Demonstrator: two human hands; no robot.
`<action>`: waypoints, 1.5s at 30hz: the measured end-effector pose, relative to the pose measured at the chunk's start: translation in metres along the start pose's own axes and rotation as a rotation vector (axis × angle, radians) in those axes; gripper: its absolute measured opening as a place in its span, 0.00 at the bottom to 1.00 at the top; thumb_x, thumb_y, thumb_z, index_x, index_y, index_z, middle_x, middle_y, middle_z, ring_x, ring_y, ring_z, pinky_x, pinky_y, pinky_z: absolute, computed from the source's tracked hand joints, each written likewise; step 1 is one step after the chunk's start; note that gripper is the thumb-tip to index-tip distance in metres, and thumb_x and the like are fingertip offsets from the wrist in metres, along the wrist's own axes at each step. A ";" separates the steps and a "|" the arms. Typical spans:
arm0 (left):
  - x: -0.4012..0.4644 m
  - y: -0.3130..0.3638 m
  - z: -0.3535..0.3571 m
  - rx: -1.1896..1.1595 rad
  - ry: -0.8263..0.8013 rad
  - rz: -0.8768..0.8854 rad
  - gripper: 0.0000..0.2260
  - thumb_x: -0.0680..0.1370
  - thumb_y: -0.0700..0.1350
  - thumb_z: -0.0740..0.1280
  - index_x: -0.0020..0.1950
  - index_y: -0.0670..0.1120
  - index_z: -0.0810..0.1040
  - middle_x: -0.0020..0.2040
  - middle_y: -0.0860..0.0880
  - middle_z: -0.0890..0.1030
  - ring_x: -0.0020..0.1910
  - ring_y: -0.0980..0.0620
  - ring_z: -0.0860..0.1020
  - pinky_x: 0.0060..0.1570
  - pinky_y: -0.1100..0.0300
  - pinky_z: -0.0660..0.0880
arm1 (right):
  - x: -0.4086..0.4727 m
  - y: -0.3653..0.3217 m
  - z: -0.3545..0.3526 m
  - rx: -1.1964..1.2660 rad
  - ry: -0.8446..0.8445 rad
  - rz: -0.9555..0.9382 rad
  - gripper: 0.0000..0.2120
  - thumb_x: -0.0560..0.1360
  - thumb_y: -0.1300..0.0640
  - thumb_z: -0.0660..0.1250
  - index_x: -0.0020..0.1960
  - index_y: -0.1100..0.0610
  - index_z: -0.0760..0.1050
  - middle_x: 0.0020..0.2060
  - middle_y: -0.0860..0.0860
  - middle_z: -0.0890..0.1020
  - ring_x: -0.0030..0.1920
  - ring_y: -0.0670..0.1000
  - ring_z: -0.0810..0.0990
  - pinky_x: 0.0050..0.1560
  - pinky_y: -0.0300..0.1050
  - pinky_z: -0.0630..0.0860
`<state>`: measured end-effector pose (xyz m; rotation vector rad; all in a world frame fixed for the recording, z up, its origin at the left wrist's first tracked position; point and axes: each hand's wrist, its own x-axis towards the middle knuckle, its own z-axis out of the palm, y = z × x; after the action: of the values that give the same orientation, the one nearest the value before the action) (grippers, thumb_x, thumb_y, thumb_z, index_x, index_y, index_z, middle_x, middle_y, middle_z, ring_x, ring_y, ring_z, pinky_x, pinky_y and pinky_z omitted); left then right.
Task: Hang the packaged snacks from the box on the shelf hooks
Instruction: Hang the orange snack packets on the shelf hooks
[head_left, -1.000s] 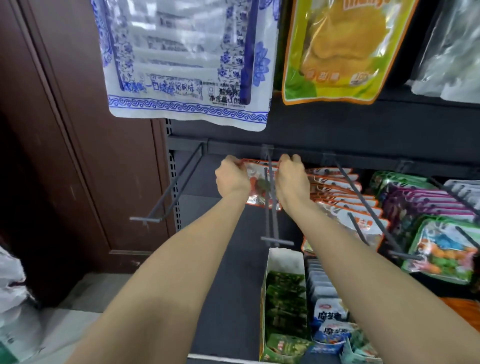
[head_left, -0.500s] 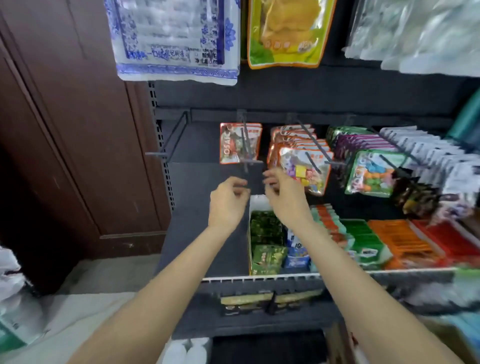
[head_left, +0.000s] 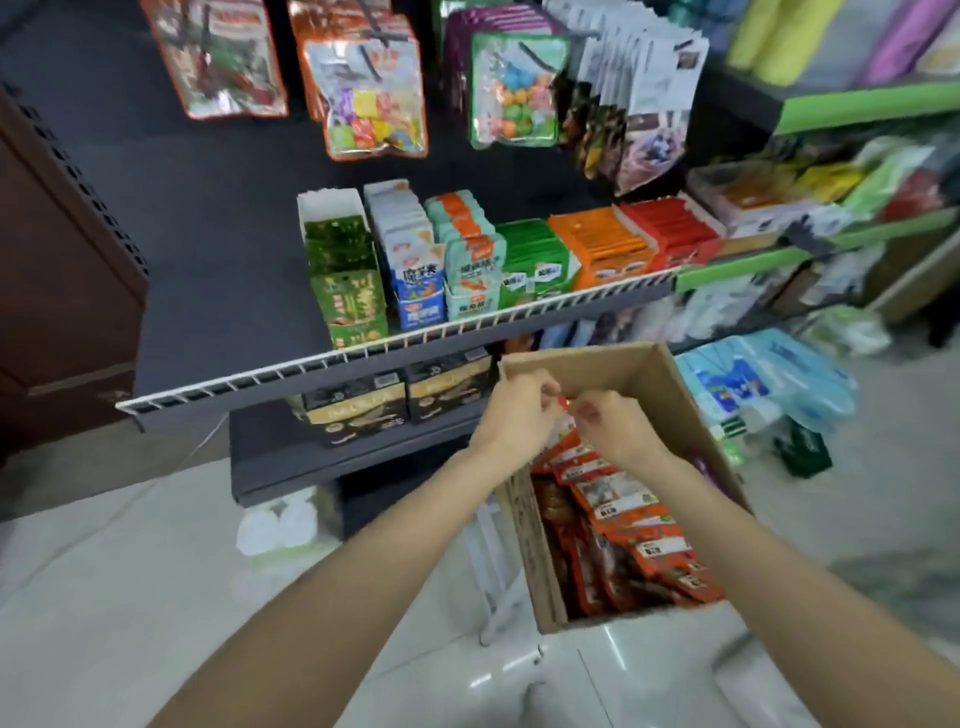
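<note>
Cardboard box is showing plain brown. Snack packets inside are showing orange-red with white label panels. Shelf is presenting black with a white slotted front rail. Shelved cartons are running green, blue-and-white, teal, orange, red. Floor is appearing glossy white.

A plain brown cardboard box with matt walls holds glossy orange plastic snack packets (their film catching the light). Above, a matt dark shelf carries a white ribbed plastic front edge; the pale floor tiles shine.
</note>
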<state>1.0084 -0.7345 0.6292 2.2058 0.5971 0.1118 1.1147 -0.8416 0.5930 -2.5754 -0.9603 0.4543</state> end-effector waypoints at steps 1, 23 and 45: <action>0.007 0.001 0.018 0.040 -0.025 -0.015 0.13 0.79 0.39 0.60 0.63 0.44 0.74 0.57 0.44 0.79 0.55 0.47 0.77 0.53 0.58 0.74 | 0.003 0.020 0.002 -0.007 -0.023 0.024 0.09 0.75 0.61 0.63 0.51 0.60 0.80 0.47 0.59 0.83 0.52 0.60 0.80 0.49 0.49 0.74; 0.070 -0.023 0.137 0.523 0.070 -0.497 0.10 0.80 0.36 0.56 0.54 0.39 0.76 0.52 0.39 0.79 0.51 0.37 0.79 0.48 0.49 0.74 | 0.083 0.122 0.034 -0.203 -0.348 -0.400 0.10 0.78 0.55 0.64 0.53 0.58 0.80 0.49 0.55 0.81 0.51 0.56 0.79 0.50 0.49 0.76; 0.022 0.044 -0.077 0.274 0.831 -0.208 0.08 0.78 0.41 0.64 0.52 0.43 0.82 0.48 0.44 0.83 0.47 0.44 0.80 0.45 0.55 0.74 | 0.079 -0.033 -0.131 0.369 -0.007 -0.734 0.06 0.76 0.58 0.67 0.45 0.61 0.79 0.41 0.55 0.82 0.44 0.55 0.79 0.46 0.52 0.74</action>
<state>1.0234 -0.6943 0.7102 2.2885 1.3505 0.9094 1.2067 -0.7929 0.7100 -1.7374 -1.5508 0.3778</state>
